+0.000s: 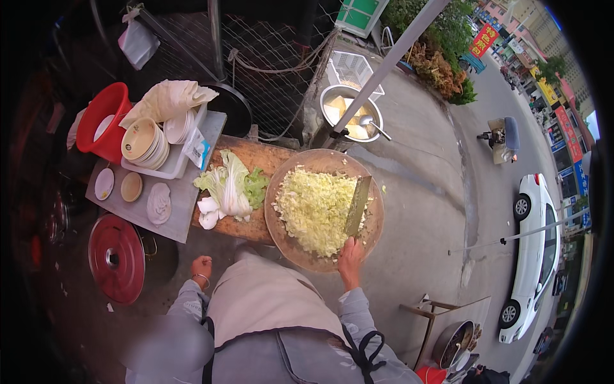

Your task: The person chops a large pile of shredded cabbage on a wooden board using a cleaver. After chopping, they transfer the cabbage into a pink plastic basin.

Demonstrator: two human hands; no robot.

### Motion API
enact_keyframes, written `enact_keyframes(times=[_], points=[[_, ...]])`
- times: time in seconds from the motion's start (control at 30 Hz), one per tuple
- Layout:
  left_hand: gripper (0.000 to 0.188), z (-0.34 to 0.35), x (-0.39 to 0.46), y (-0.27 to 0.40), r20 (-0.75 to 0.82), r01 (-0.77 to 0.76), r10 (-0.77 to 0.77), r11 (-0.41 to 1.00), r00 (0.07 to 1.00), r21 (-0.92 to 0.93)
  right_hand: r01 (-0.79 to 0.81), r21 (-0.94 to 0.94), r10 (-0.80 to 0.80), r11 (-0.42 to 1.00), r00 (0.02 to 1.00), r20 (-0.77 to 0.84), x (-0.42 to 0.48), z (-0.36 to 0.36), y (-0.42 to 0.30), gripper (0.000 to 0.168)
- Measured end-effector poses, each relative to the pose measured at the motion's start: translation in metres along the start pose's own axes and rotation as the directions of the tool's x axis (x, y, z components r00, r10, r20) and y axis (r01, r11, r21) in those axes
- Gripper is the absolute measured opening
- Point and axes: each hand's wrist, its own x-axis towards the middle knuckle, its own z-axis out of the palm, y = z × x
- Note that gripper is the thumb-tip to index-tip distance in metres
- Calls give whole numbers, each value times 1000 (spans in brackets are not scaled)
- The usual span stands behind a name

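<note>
My right hand (351, 257) grips the handle of a cleaver (359, 206). Its broad blade, flecked with bits of vegetable, lies at the right side of a heap of finely chopped cabbage (312, 206). The heap covers much of a round wooden chopping board (285, 254). Left of the board, Chinese cabbage leaves (235, 192) with pale stalks rest on a worn wooden bench (264, 149). Beside the apron (273, 297), away from the bench, my left hand (202, 269) hangs with its fingers curled and nothing visible in them.
A grey side table (180, 223) carries a white tray (180, 165) of stacked bowls, a red basin (103, 127) and a crumpled cloth (159, 204). Below stands a red-lidded pot (115, 259). Beyond the board are a slanting pole (383, 72) and a metal basin (326, 108) with pale blocks.
</note>
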Motion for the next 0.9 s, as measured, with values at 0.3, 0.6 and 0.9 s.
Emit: enact_keyframes(times=[0.3, 0.6, 0.9], points=[[10, 4, 8, -1, -19, -56, 56, 997, 998, 46, -48, 36, 43, 998, 990, 137, 3, 17, 21, 36], [11, 8, 6, 17, 18, -47, 46, 998, 999, 30, 151, -100, -142, 983, 986, 92, 0, 36, -11, 36], [12, 3, 4, 17, 18, -22, 22, 999, 1000, 41, 206, -166, -175, 964, 968, 183, -3, 37, -43, 40]])
